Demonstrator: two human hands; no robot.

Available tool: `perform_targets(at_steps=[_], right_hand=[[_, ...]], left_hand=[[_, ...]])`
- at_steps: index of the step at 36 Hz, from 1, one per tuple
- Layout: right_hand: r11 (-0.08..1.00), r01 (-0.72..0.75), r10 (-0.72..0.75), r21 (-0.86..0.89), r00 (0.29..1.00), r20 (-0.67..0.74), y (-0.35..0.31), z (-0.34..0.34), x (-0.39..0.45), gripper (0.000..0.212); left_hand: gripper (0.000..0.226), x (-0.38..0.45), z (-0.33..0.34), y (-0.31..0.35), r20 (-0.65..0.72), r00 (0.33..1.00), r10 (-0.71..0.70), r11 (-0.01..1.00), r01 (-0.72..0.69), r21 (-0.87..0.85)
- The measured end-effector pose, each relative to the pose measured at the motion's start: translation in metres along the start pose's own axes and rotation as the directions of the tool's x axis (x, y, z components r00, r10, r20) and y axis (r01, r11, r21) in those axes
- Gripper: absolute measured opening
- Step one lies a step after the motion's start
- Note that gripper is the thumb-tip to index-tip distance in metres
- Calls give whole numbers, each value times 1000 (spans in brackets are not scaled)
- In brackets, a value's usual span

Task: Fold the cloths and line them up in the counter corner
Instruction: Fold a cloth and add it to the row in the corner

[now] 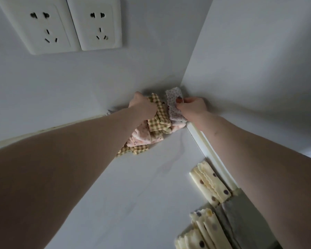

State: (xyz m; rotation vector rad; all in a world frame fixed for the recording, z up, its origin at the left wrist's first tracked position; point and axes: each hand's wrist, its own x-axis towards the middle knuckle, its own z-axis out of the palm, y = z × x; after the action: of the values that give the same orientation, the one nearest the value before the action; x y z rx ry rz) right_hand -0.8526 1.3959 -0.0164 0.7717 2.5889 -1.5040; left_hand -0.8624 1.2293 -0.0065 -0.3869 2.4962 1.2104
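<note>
White wall [43,83], two sockets [95,24], two hands [192,106].

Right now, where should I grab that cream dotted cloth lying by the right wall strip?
Pinch the cream dotted cloth across its narrow width near the middle, coming from the open counter side on its left. It lies as a long folded strip close against the wall trim, so a mid-length grip likely keeps the folds together.

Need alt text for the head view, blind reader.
Two bare hands work a row of folded cloths in the counter corner: the left hand grips a checked cloth, the right hand pinches a lilac dotted cloth. Cream spotted cloths lie nearer; two wall sockets above.
</note>
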Motion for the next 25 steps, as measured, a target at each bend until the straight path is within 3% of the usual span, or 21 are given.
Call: perform_targets(at_steps=[3, 5, 12, 16, 20, 25], right_hand=[[991, -15, 19, -135, 999, 31, 7, 9, 2, 35], [980, 9, 1, -198, 999, 48, 13, 12, 0, 36], [975, 146, -145, -165, 989, 16, 16, -9, -34, 40], [959, 132, -124, -250, 991, 46, 40, -39, -72, 44], [929, 60, -26, -366, 995, 99, 81, -66, -120, 44], [880, -29, 82, -475, 992, 93, 125, -80, -160, 48]], left_hand=[[65, 5, 5, -7, 19, 988, 153, 961, -153, 231], [64, 5, 9, -11, 42, 979, 200, 937, -204, 285], [50, -29, 5, -10, -30, 909, 416, 881, -394, 263], [39, -78, 0, -20, -112, 836, 537, 832, -503, 234], [32, -140, 14, -52, 36, 862, 506, 844, -504, 185], [46, -199, 50, -101, 351, 908, 230, 916, -324, 238]])
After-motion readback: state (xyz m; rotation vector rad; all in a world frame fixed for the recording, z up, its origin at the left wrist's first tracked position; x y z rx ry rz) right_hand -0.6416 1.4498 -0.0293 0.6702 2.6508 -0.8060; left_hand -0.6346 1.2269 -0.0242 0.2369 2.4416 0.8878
